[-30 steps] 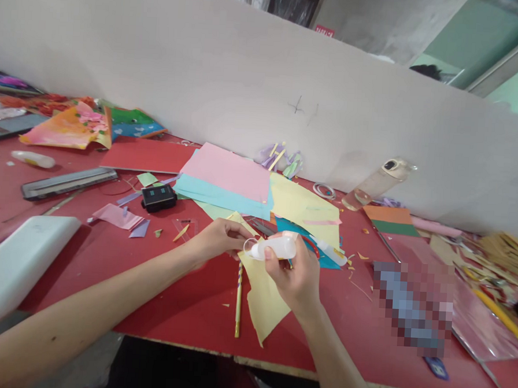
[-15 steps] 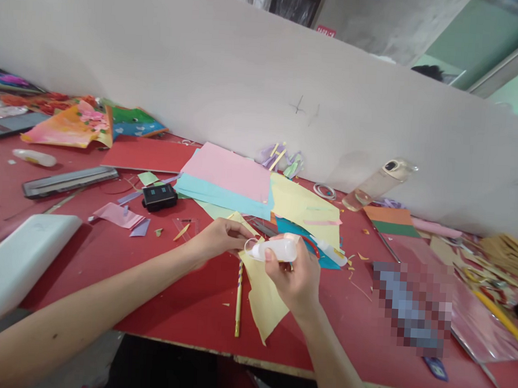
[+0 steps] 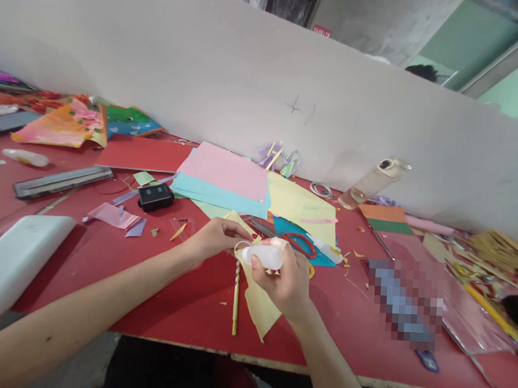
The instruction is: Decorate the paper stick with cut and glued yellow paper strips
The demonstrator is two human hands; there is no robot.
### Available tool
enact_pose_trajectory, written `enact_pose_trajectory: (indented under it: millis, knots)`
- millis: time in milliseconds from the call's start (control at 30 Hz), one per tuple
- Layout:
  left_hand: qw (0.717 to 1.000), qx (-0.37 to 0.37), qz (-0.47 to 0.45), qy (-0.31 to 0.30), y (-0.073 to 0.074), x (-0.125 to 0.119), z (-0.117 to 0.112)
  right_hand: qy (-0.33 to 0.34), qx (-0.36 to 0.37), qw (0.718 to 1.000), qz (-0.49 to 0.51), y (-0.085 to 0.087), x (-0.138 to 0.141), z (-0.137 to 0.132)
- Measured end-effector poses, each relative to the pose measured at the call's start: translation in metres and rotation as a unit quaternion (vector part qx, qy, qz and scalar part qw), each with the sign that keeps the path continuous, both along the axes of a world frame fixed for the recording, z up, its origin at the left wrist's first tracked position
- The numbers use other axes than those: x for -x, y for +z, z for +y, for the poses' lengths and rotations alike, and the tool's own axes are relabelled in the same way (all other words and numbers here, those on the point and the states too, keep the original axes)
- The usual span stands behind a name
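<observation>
A white squeeze bottle [image 3: 267, 256], which looks like a glue bottle with a loop at its cap, lies sideways in my right hand [image 3: 291, 282]. Its narrow end points left, toward the fingertips of my left hand [image 3: 215, 238]. The fingers of that hand are pinched together; whatever they grip is hidden. Below both hands is a curled piece of yellow paper [image 3: 259, 307], its lower corner near the table's front edge. A yellow pencil [image 3: 235, 308] lies just left of this paper. Red-handled scissors [image 3: 302, 245] and a second white bottle [image 3: 328, 250] rest behind my right hand.
Pink paper [image 3: 229, 172], blue paper [image 3: 224, 198] and a yellow sheet [image 3: 302, 205] lie against the white partition [image 3: 205, 69]. A black box [image 3: 155, 196] and a white case [image 3: 25, 263] are at left. A clear bottle [image 3: 367, 185] stands at back right. Paper scraps are scattered about.
The view has shifted slightly. My right hand has moved a little left and down with the bottle, uncovering more of the red scissor handle. My left hand keeps its pinch.
</observation>
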State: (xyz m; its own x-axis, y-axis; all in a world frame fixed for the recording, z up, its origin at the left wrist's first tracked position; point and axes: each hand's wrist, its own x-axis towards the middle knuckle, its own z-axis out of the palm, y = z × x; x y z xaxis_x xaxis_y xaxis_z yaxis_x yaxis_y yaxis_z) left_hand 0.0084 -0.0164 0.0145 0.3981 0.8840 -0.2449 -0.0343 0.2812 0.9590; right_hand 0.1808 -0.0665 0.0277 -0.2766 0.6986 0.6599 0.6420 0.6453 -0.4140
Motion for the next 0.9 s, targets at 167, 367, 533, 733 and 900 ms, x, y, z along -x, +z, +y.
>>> enact_pose_trajectory:
  millis: [167,367,533,733,900]
  knots:
    - [1.0,-0.009,0.001,0.0,-0.001,0.0,0.0,0.002,-0.017,1.0,-0.003,-0.001,-0.001,0.001]
    - [0.999,-0.023,0.022,0.001,0.001,0.001,-0.001,-0.03,-0.02,0.999,0.012,0.002,-0.008,0.005]
    - [1.0,-0.013,0.002,-0.005,0.0,0.0,-0.001,-0.008,-0.038,0.999,-0.012,0.0,-0.003,0.002]
    - [1.0,-0.018,0.004,-0.003,0.0,0.0,0.0,-0.013,-0.038,0.999,-0.007,-0.001,-0.006,0.004]
    - [1.0,-0.017,0.009,0.001,0.001,0.001,-0.001,-0.044,-0.076,0.996,-0.002,-0.002,-0.015,0.009]
